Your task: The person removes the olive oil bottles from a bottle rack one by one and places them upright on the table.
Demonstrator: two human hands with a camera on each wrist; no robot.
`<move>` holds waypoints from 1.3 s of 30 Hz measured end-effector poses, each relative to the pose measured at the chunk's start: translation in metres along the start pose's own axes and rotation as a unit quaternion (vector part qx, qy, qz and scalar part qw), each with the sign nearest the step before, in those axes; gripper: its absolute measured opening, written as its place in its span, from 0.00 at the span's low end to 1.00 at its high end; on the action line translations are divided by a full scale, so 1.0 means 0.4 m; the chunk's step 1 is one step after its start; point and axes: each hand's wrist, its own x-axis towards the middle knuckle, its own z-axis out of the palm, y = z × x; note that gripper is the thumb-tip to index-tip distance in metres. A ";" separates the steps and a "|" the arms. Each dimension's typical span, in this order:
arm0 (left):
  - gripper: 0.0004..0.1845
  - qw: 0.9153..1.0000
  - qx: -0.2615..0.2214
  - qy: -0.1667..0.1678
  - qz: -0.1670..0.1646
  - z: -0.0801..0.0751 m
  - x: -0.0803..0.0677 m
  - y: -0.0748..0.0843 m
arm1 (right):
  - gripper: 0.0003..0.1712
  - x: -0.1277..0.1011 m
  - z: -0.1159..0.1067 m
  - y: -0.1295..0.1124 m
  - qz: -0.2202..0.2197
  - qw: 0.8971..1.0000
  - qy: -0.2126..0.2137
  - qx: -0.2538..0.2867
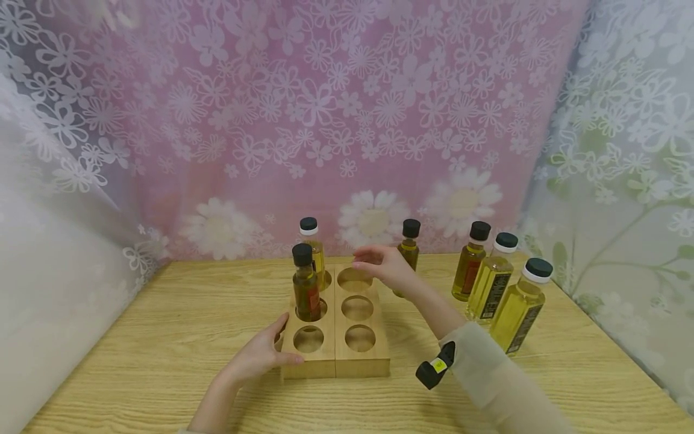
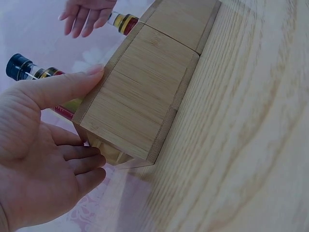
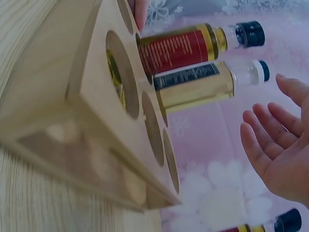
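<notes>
A wooden bottle rack (image 1: 335,328) with two columns of round holes stands on the table. At its front left corner my left hand (image 1: 259,355) holds it, thumb (image 2: 72,88) along the front top edge and fingers against the left side. A dark oil bottle (image 1: 306,295) with a red label fills the middle left hole. Behind it, a pale oil bottle (image 1: 317,253) with a black-and-white cap occupies the back left hole. My right hand (image 1: 387,265) hovers over the back right hole, fingers loosely bent, nothing in it. The right wrist view shows that palm (image 3: 285,154) bare, beside the bottle caps.
Just beyond my right wrist stands a dark oil bottle (image 1: 408,253), partly hidden by the hand. Farther right are another dark bottle (image 1: 469,265) and two pale oil bottles (image 1: 490,286), the nearer one (image 1: 518,310) beside my right sleeve. A floral curtain (image 1: 347,150) closes off the back.
</notes>
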 end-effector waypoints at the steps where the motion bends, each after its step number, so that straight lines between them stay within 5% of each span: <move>1: 0.55 1.000 0.000 0.000 0.000 0.000 0.000 0.000 | 0.21 0.004 0.007 -0.004 0.000 1.000 -0.002 -0.002; 22: 0.57 1.000 -0.003 -0.010 0.000 -0.003 0.008 -0.008 | 0.30 0.047 0.128 -0.028 -0.024 0.996 -0.071 -0.052; 39: 0.57 1.000 -0.007 -0.020 0.002 -0.006 0.006 -0.011 | 0.32 0.063 0.189 -0.019 -0.009 0.996 -0.078 -0.044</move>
